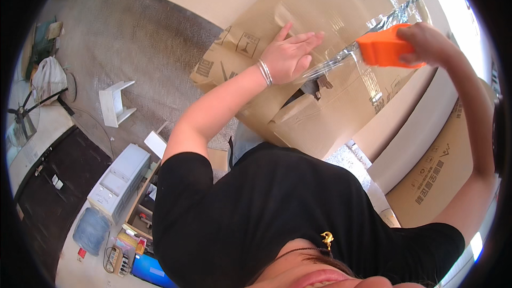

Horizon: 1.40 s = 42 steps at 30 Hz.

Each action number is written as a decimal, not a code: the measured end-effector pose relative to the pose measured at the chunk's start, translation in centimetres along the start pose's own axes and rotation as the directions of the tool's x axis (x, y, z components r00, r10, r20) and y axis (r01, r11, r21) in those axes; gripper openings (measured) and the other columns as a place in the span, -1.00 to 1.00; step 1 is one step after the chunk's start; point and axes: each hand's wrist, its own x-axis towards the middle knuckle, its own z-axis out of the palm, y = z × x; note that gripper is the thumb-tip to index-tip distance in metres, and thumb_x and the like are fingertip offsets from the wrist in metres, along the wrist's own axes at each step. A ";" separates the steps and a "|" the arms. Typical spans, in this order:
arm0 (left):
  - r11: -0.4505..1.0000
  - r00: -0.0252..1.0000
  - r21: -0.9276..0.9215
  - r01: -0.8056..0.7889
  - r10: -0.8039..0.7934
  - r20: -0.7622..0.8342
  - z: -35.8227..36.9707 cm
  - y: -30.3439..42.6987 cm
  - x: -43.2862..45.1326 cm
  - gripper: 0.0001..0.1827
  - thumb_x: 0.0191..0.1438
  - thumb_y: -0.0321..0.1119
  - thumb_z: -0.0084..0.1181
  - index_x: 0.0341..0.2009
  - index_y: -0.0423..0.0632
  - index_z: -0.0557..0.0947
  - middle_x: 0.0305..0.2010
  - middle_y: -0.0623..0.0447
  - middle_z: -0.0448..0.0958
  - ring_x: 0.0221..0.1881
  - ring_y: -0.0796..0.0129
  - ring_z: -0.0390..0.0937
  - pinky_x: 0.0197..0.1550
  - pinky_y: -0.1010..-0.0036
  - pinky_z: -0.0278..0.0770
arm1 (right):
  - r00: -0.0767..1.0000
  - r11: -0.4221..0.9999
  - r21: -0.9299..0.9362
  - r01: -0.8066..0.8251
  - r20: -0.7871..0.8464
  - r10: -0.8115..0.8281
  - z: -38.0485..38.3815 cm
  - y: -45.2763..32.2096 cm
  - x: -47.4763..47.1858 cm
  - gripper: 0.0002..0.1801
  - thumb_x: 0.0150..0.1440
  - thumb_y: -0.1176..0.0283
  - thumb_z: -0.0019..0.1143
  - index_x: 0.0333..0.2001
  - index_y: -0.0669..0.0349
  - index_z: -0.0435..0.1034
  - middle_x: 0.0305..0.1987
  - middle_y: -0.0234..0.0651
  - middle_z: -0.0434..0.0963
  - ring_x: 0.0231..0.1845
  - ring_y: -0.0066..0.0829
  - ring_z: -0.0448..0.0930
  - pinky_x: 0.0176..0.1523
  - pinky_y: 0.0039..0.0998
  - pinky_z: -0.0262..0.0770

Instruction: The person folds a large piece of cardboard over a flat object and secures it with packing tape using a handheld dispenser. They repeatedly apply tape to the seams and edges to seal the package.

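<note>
My left hand point(289, 57), with silver bangles at its wrist, lies palm down on a large brown cardboard carton point(336, 12), fingers spread and holding nothing. To the right, my right hand point(428, 44) is shut on an orange packing tape dispenser point(382, 48), slightly blurred, over the carton's seam. Shiny clear packing tape point(334, 64) runs along the seam between the hands, and more strips cross the carton's far end. Below my left hand, a torn, dark gap point(310, 91) opens in the cardboard. Black printed marks show on the carton.
Another printed cardboard carton point(436, 168) stands at the right, beside pale panels point(412, 136). A small white stool point(116, 104) is on the concrete floor at left. A fan point(24, 112), a white printer-like machine point(120, 180), a power strip point(124, 264) and an open wooden drawer point(140, 208) are farther left.
</note>
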 end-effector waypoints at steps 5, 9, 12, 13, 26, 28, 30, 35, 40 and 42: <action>0.921 0.990 -0.375 0.102 -0.057 0.130 -1.6 -0.9 0.7 -0.32 0.33 0.23 -0.35 0.42 0.20 0.28 0.51 0.07 0.15 0.51 0.18 0.07 0.50 -0.08 -0.43 | 0.999 0.998 0.059 -0.007 0.041 0.004 2.6 2.4 3.2 -0.59 -0.03 0.21 0.33 -0.23 0.34 0.50 -0.44 -0.06 0.56 -0.30 -0.05 0.61 -0.16 -0.15 0.55; 0.975 0.989 0.207 -0.083 0.054 0.140 -0.4 1.4 1.3 -0.16 0.17 0.47 -0.25 0.42 0.28 0.29 0.58 0.19 -0.04 0.55 0.14 -0.09 0.40 -0.40 -0.44 | 0.987 0.996 0.028 -0.085 0.140 0.081 2.4 0.5 5.4 -0.60 -0.01 0.20 0.31 -0.30 0.37 0.51 -0.43 -0.03 0.57 -0.33 -0.03 0.60 -0.20 -0.15 0.55; 0.912 0.990 0.397 -0.101 0.051 0.135 2.7 4.0 2.9 -0.11 0.12 0.52 -0.24 0.40 0.28 0.31 0.57 0.26 -0.02 0.56 0.13 -0.13 0.33 -0.55 -0.39 | 0.979 0.996 -0.071 -0.059 0.189 0.072 1.2 -0.3 6.2 -0.60 -0.07 0.25 0.36 -0.29 0.40 0.55 -0.39 -0.06 0.59 -0.33 -0.02 0.61 -0.20 -0.17 0.57; 0.913 0.990 0.397 -0.100 0.052 0.129 3.6 4.5 3.6 -0.11 0.11 0.53 -0.24 0.40 0.28 0.32 0.56 0.27 0.00 0.56 0.13 -0.13 0.31 -0.58 -0.37 | 0.970 0.993 -0.072 -0.098 0.214 0.112 0.8 -0.7 6.1 -0.59 -0.08 0.24 0.37 -0.31 0.40 0.55 -0.40 -0.05 0.59 -0.34 -0.01 0.61 -0.21 -0.17 0.57; 0.828 0.962 0.549 -0.115 -0.046 0.271 4.3 5.7 5.3 -0.41 0.34 0.11 -0.30 0.38 0.24 0.33 0.52 0.20 0.11 0.51 0.22 0.04 0.36 -0.46 -0.23 | 0.908 0.916 0.058 -0.397 -0.119 0.402 5.1 -9.8 0.5 -0.70 0.07 0.18 0.27 -0.27 0.19 0.58 -0.27 -0.33 0.69 -0.17 -0.32 0.70 -0.19 -0.26 0.58; 0.955 0.913 0.295 0.020 -0.137 0.383 2.2 6.1 5.9 -0.44 0.38 0.08 -0.32 0.35 0.17 0.38 0.46 0.15 0.24 0.45 0.22 0.17 0.41 -0.29 -0.11 | 0.848 0.854 0.344 -0.391 -0.225 0.479 7.3 -6.8 -3.1 -0.60 0.15 0.10 0.21 -0.20 0.26 0.52 -0.25 -0.22 0.67 -0.16 -0.29 0.69 -0.13 -0.26 0.55; 0.684 0.928 -0.628 0.372 -0.263 0.263 0.4 6.7 4.3 -0.42 0.44 0.04 -0.37 0.27 -0.07 0.47 0.29 0.02 0.47 0.32 0.23 0.37 0.43 0.13 0.12 | 0.805 0.801 0.574 -0.168 -0.389 0.448 9.8 -8.2 -6.7 -0.52 0.21 0.05 0.16 -0.06 0.29 0.45 -0.24 -0.17 0.66 -0.18 -0.27 0.68 -0.08 -0.27 0.53; 0.032 0.934 -0.991 0.129 -0.339 0.111 2.8 11.9 -12.5 -0.10 0.31 0.34 -0.30 0.22 -0.34 0.46 0.28 -0.14 0.44 0.33 0.20 0.35 0.40 0.24 0.21 | 0.961 0.543 0.801 0.252 -0.273 -0.044 11.5 -21.4 -14.4 -0.36 0.11 0.06 0.30 0.11 0.28 0.34 -0.30 -0.08 0.60 -0.27 -0.13 0.64 -0.11 -0.25 0.53; -0.395 0.877 -0.912 0.108 -0.393 0.274 7.9 19.6 -27.8 0.09 0.09 0.51 -0.12 0.29 -0.32 0.35 0.35 -0.13 0.37 0.35 0.14 0.33 0.41 0.18 0.19 | 0.742 0.701 0.249 0.669 -0.279 -0.609 11.3 -31.3 -12.6 -0.42 0.12 -0.07 0.19 -0.20 0.30 0.36 -0.40 -0.10 0.56 -0.29 -0.05 0.63 -0.13 -0.16 0.54; -0.424 0.860 -0.904 0.048 -0.442 0.253 8.9 21.5 -30.6 0.07 0.07 0.45 0.05 0.31 -0.32 0.31 0.34 -0.12 0.38 0.35 0.16 0.33 0.41 0.19 0.19 | 0.691 0.651 0.238 0.721 -0.178 -0.700 11.6 -32.7 -11.6 -0.46 0.13 -0.08 0.17 -0.31 0.25 0.34 -0.46 -0.17 0.57 -0.33 -0.11 0.65 -0.15 -0.18 0.56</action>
